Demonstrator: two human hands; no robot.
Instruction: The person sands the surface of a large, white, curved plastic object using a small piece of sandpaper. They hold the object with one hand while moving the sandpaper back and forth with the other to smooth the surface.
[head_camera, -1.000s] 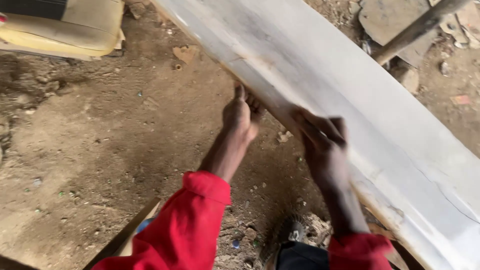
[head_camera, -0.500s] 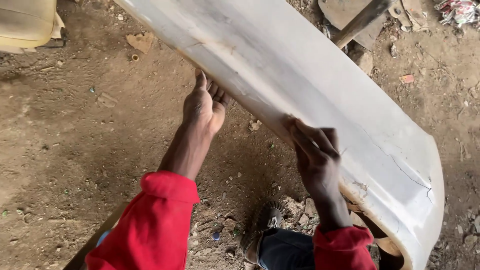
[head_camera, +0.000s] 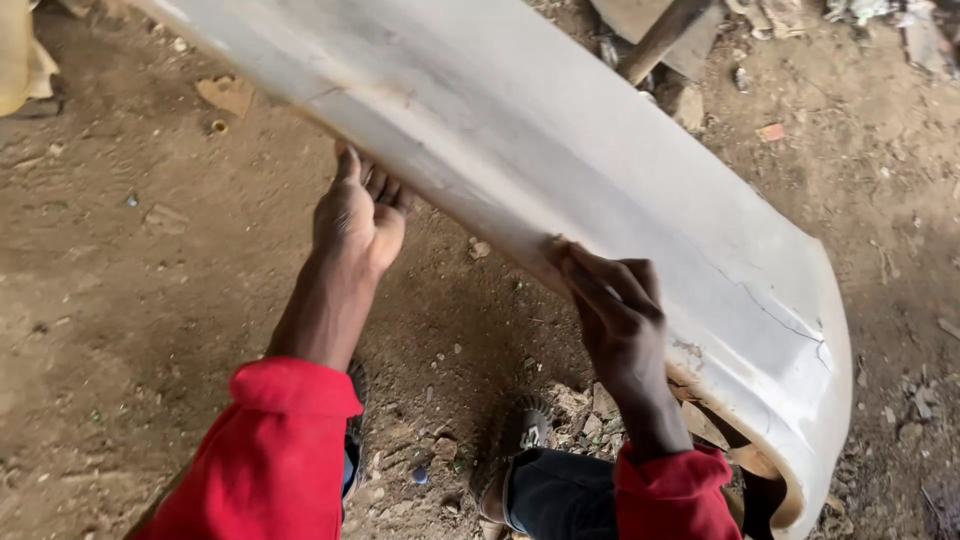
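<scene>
Both hands clamp the near edge of the white car bumper (head_camera: 600, 170), left hand (head_camera: 358, 215) under, right hand (head_camera: 618, 310) over; its cracked right end could split if twisted.

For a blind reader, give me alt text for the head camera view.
Two hands, left hand and right hand, grip the lower edge of a long, cracked white car bumper held above a dirt floor. Red sleeves cover both arms.
</scene>
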